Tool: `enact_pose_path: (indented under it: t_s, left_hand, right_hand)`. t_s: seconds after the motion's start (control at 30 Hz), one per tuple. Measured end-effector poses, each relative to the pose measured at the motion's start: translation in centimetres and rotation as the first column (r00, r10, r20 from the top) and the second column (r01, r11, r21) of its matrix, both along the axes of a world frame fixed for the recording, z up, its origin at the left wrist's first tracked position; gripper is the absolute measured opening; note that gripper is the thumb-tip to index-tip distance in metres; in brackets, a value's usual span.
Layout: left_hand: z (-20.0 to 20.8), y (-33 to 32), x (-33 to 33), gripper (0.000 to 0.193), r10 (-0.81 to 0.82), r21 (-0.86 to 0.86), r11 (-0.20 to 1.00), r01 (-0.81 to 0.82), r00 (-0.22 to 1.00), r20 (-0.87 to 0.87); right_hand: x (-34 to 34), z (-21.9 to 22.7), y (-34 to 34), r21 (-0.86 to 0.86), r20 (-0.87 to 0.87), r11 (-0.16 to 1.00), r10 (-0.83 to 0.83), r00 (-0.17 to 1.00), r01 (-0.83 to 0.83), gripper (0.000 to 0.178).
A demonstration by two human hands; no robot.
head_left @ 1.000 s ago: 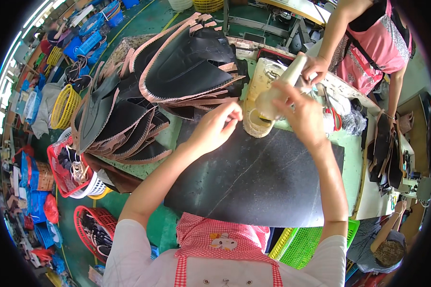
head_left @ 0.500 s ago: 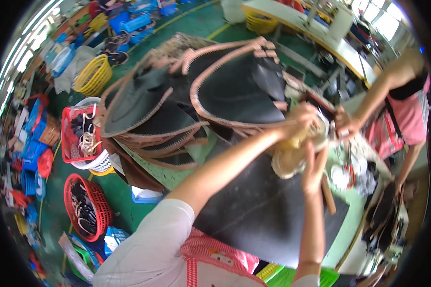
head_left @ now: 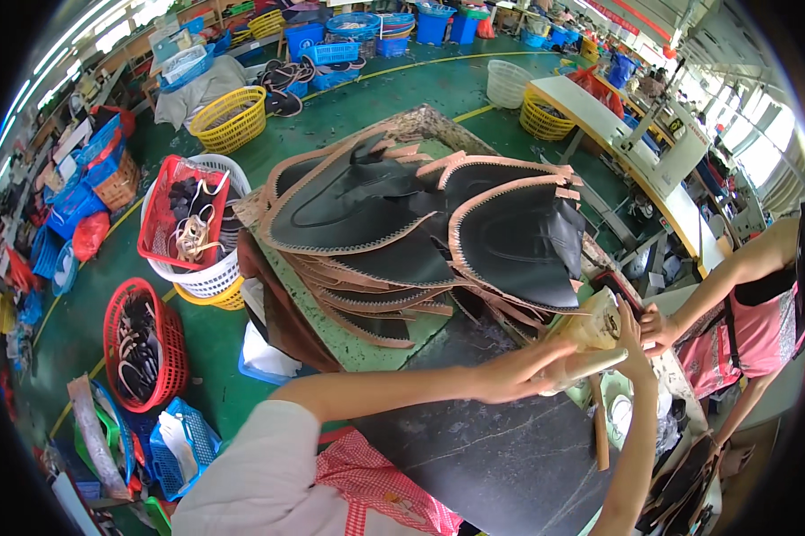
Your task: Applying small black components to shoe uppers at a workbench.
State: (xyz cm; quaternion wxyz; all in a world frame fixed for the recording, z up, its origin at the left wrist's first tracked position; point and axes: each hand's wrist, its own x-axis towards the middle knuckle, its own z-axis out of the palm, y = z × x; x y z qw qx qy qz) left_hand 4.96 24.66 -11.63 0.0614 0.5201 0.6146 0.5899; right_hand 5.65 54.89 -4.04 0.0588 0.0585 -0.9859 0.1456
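Note:
A yellowish, translucent pot (head_left: 601, 323), its inside stained, is tipped between my two hands over the right end of the dark work surface. My left hand (head_left: 517, 371) grips its near left side, and a pale, rounded part (head_left: 590, 362) juts out beside those fingers. On the far right side, my right hand (head_left: 633, 347) has its fingers wrapped around the pot's edge. Just below lies a brown wooden stick or handle (head_left: 601, 429). Black leather pieces with tan, zigzag-cut edges (head_left: 509, 246) are piled on the table beyond my left forearm.
A co-worker's hand (head_left: 657, 329) is close to my right hand. The dark slab (head_left: 483, 447) covers the near table. Left on the floor stand a red basket (head_left: 175, 348), a white basket (head_left: 197, 281) and a yellow basket (head_left: 233, 125). A long white bench (head_left: 634, 152) runs behind.
The view has shifted, showing more of the room. My hands have drawn closer around the pot and changed its tilt. The leather pile looks unmoved on the table.

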Motion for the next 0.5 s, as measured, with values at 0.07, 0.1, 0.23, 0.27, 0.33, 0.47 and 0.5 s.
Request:
enact_pose_path:
  t_s: [0.07, 0.1, 0.23, 0.27, 0.33, 0.47, 0.5]
  left_hand:
    - [0.1, -5.8, 1.6, 0.049, -0.113, -0.023, 0.993, 0.113, 0.993, 0.030]
    - [0.1, -9.3, 1.9, 0.043, -0.153, -0.147, 0.977, 0.154, 0.988, 0.020]
    - [-0.6, -25.8, 1.6, 0.013, 0.164, -0.172, 0.963, -0.206, 0.958, -0.233]
    - [-0.8, -30.1, 1.2, 0.010, 0.402, -0.161, 0.863, -0.478, 0.844, -0.354]
    - [-1.2, -37.1, -1.6, 0.018, 0.757, 0.016, 0.620, -0.785, 0.592, -0.276]
    - [-1.3, -44.3, -10.1, 0.016, 0.983, 0.073, 0.124, -0.990, 0.133, 0.128]
    - [-1.6, -44.6, -11.6, 0.014, 0.997, 0.116, 0.075, -0.990, 0.077, 0.014]
  right_hand:
    - [-0.3, -0.1, 0.7, -0.017, 0.036, 0.999, 0.029, 0.999, -0.028, 0.117]
    - [0.3, -0.3, 0.6, -0.018, -0.017, 1.000, 0.017, 1.000, -0.018, 0.118]
    - [5.8, 1.5, -0.1, -0.303, -0.047, 0.949, -0.103, 0.994, 0.084, 0.113]
    - [7.1, 2.4, -0.4, -0.506, 0.008, 0.851, -0.162, 0.987, 0.144, 0.112]
    - [8.8, 5.7, -0.7, -0.729, 0.137, 0.638, -0.223, 0.965, 0.250, 0.103]
    - [4.5, 11.9, -2.6, -0.927, -0.056, 0.338, 0.298, 0.953, -0.160, 0.086]
    - [1.7, 13.1, -3.7, -0.991, -0.004, 0.128, 0.298, 0.955, -0.044, 0.079]
